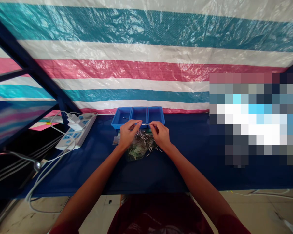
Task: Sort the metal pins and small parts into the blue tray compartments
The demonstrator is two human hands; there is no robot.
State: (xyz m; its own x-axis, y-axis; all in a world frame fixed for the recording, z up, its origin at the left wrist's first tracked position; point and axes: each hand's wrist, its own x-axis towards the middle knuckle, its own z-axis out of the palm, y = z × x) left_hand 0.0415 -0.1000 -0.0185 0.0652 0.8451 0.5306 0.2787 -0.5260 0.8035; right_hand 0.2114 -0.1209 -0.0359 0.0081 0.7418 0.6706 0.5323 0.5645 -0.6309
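Observation:
Between my hands a thin metal rod (145,124) is held level, just in front of the blue trays. My left hand (129,132) pinches its left end with fingertips and thumb. The right end sits in the pinched fingers of my right hand (160,132). Below them lies a loose pile of small metal pins (146,139), partly on a clear plastic bag (136,151) with greenish contents. Behind stand three joined blue trays (139,116); the left one holds a small thin piece (125,118), and my hands partly hide their front edges.
A white power strip (75,131) with plugs and looping white cables lies at the left of the dark blue table (92,169). Striped plastic sheeting (136,71) hangs behind. A pixelated area covers the right side.

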